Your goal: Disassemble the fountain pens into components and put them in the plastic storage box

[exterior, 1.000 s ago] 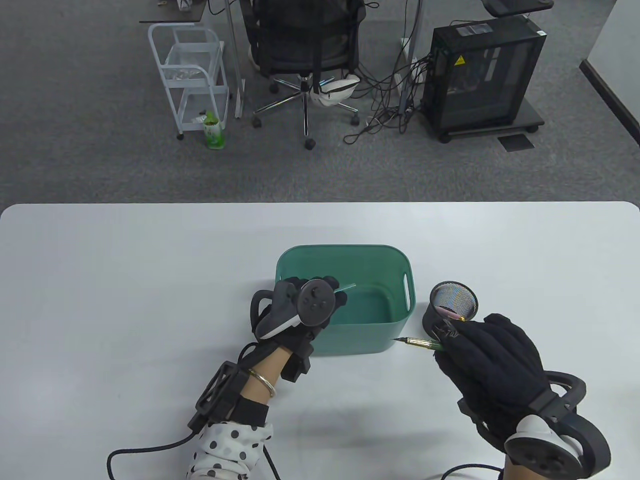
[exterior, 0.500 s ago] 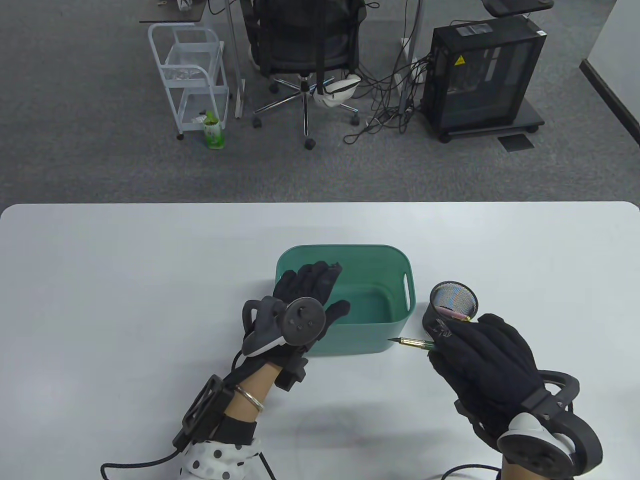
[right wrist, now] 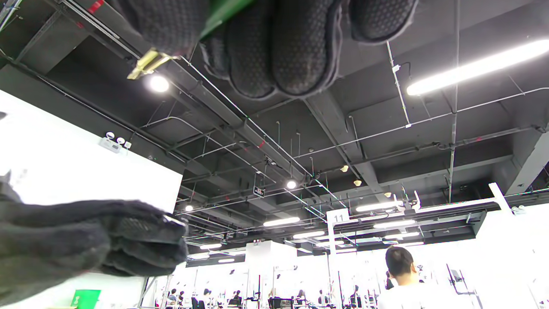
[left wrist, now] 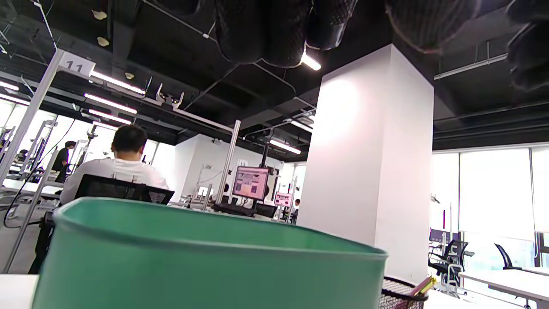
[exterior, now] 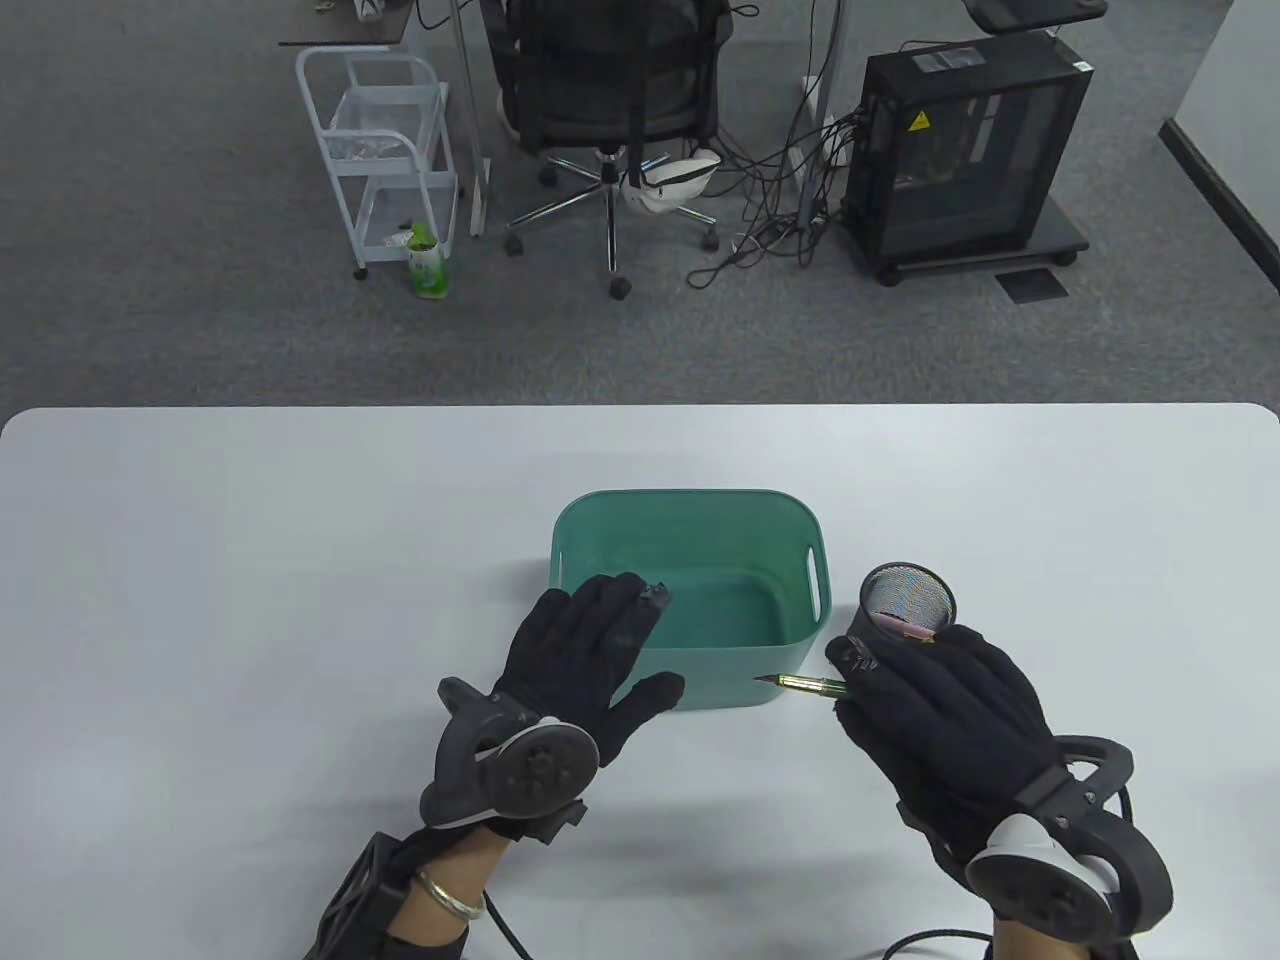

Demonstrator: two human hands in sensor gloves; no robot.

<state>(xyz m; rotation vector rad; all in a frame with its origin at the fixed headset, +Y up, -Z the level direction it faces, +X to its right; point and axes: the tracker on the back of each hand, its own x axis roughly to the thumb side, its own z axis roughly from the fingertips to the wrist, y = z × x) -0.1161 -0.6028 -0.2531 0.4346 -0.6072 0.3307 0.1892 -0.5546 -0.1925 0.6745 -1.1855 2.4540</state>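
Disassembly in mid-course, table view. Right hand (exterior: 940,710), at 4 o'clock from the plastic storage box (exterior: 690,520), has its fingers curled round a green pen section (exterior: 812,686) whose gold nib points toward 9 o'clock, just beside the box's near right corner; this part is judged not yet deposited. Left hand (exterior: 590,655) lies with fingers straight and apart, holding nothing, its fingertips over the near left rim of the box. Box interior shows a bare green floor on the right (the left part is hidden by the hand, so deposited parts cannot be confirmed). Mesh pen cup (exterior: 908,600), at 3 o'clock from the box, holds at least one more pen (exterior: 905,628), so further pens appear to remain. Compared with one second earlier, the left hand has let go of a thin pale part held over the box and drawn back toward 6 o'clock; the right hand has shifted slightly toward 9 o'clock
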